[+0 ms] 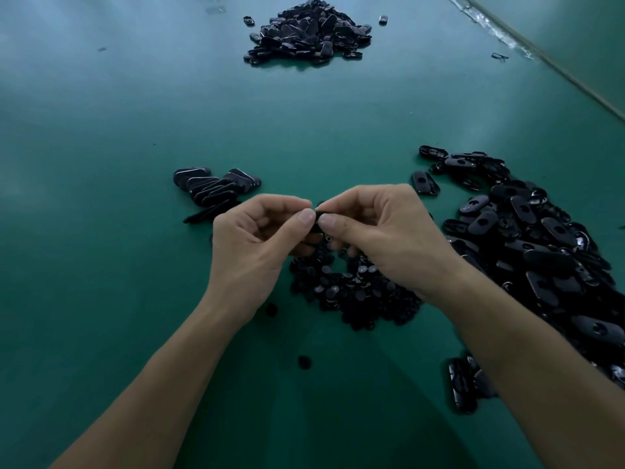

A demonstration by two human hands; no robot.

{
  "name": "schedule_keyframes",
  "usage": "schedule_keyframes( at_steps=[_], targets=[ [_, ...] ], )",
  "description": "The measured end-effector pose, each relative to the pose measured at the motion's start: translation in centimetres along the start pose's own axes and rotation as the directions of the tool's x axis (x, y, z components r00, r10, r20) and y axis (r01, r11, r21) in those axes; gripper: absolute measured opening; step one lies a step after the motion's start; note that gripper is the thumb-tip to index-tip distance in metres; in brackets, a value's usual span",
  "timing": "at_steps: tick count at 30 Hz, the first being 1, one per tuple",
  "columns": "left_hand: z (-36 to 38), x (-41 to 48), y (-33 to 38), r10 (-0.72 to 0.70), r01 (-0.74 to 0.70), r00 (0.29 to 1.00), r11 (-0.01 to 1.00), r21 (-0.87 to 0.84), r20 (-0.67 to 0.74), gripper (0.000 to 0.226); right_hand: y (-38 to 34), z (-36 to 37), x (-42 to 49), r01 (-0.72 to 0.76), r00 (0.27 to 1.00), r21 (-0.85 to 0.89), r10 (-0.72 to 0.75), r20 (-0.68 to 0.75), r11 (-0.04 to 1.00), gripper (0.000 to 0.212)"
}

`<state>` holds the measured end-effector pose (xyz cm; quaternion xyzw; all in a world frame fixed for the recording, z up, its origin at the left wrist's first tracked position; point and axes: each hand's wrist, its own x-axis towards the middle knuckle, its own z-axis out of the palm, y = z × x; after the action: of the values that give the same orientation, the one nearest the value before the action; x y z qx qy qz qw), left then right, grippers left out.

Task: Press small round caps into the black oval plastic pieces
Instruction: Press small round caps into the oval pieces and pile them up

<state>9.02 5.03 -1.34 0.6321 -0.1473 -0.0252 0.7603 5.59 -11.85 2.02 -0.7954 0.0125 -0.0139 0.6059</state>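
Note:
My left hand (pixel 257 242) and my right hand (pixel 378 231) meet at the middle of the table, thumbs side by side on a black oval piece (pixel 317 222) pinched between them. Most of that piece is hidden by my fingers, and I cannot tell whether a cap sits in it. Under my hands lies a heap of small round caps (pixel 351 292). A large pile of black oval pieces with holes (pixel 527 238) spreads to the right.
A short row of oval pieces (pixel 213 187) lies left of my hands. Another big heap (pixel 307 32) sits at the far end of the green table (pixel 118 130). Loose caps (pixel 304 362) and a few ovals (pixel 465 384) lie near my forearms. The table edge (pixel 541 59) runs diagonally at top right.

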Motion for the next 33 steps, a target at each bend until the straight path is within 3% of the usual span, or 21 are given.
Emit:
schedule_keyframes(
  at_steps=[6,9,12,14,16,23,33],
  targets=[
    [0.0,0.0,0.0,-0.032,0.033,0.999,0.999,-0.008,0.019,0.016,0.5,-0.1,0.2,-0.012,0.999,-0.060,0.010,-0.045,0.998,0.008],
    [0.0,0.2,-0.2,-0.058,0.058,0.998,0.998,-0.027,-0.017,0.014,0.9,-0.1,0.1,-0.023,0.993,-0.261,-0.008,-0.119,0.965,0.016],
    [-0.1,0.4,-0.4,-0.075,0.072,0.995,0.996,-0.053,-0.064,0.013,1.1,-0.2,-0.2,-0.040,0.998,-0.617,0.008,-0.055,0.786,0.035],
    [-0.2,0.5,-0.4,-0.075,0.071,0.994,0.996,-0.051,-0.074,0.012,1.2,0.0,-0.5,-0.022,0.998,-0.750,0.063,0.026,0.661,0.043],
    [-0.2,0.4,-0.4,-0.072,0.069,0.994,0.996,-0.049,-0.077,0.013,1.3,0.2,-0.7,-0.003,0.997,-0.778,0.061,0.045,0.628,0.038],
    [-0.2,0.3,-0.5,-0.079,0.075,0.994,0.996,-0.045,-0.079,0.014,1.0,0.5,-0.7,0.021,0.999,-0.753,-0.034,-0.002,0.657,0.015],
    [-0.3,0.3,-0.7,-0.091,0.088,0.992,0.995,-0.038,-0.092,0.014,0.7,0.1,-0.8,0.023,0.999,-0.761,-0.047,-0.010,0.649,0.011]
  ],
)
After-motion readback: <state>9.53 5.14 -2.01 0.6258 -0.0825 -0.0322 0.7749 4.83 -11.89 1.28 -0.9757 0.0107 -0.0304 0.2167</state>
